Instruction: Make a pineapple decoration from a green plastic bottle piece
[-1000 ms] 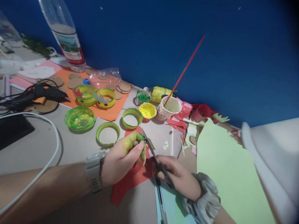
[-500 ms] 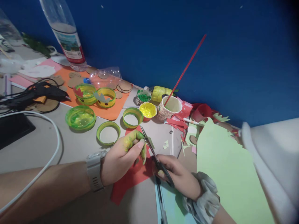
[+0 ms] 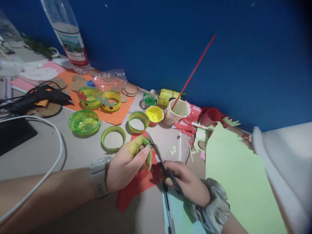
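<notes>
Yellow and green paint stains my left hand point(image 3: 130, 159). Its thumb and fingers are pinched together over a red paper sheet point(image 3: 128, 195), on whatever small thing they hold, which the fingers hide. My right hand point(image 3: 186, 183) grips black-handled scissors point(image 3: 160, 158), their blades pointing up and left right beside my left fingertips. Just beyond my left hand stand two green-and-yellow painted rings point(image 3: 113, 149) point(image 3: 138, 131). Tiny light green paper scraps point(image 3: 173, 150) lie to the right of the blades.
Paint cups, green point(image 3: 149, 101) and yellow point(image 3: 154, 114), stand near a paper cup point(image 3: 177, 113) with a red stick. Green card point(image 3: 239, 182) lies right. Painted crown-like rings point(image 3: 110, 101), a green dish point(image 3: 84, 123), a glue gun point(image 3: 48, 96) and a tall bottle point(image 3: 73, 45) are left.
Both hands stay almost in place. A greenish sliver that showed beside the scissor blades is no longer clearly visible.
</notes>
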`<state>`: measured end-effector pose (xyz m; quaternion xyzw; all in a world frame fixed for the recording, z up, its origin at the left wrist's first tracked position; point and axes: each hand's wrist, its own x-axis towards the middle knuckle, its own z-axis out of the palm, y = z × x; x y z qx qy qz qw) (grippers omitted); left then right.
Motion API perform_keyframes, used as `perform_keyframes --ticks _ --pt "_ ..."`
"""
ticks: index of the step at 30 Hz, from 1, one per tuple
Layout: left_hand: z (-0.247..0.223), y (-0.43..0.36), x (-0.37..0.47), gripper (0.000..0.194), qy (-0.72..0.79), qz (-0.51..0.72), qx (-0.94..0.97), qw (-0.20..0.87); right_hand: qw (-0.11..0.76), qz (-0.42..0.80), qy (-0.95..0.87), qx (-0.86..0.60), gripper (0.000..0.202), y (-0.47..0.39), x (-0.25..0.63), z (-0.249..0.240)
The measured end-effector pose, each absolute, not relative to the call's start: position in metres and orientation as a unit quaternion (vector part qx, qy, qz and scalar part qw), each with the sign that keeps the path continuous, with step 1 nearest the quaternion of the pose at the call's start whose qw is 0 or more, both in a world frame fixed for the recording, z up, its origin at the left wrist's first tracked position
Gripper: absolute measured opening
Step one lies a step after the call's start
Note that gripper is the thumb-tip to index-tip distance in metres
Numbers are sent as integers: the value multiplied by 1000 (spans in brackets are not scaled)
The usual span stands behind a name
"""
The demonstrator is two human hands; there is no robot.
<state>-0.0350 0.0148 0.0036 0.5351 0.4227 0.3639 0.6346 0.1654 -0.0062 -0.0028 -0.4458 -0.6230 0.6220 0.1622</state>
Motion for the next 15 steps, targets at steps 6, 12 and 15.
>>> perform_keyframes --ticks 6,12,15 --pt "3 14 -35 30 425 371 530 633 158 613 -634 -444 56 -5 165 -3" --pt "4 16 -34 32 426 373 529 632 150 598 -640 -458 56 -6 165 -3" --pt "3 16 -34 30 425 373 524 637 155 597 -640 -457 57 -6 165 -2"
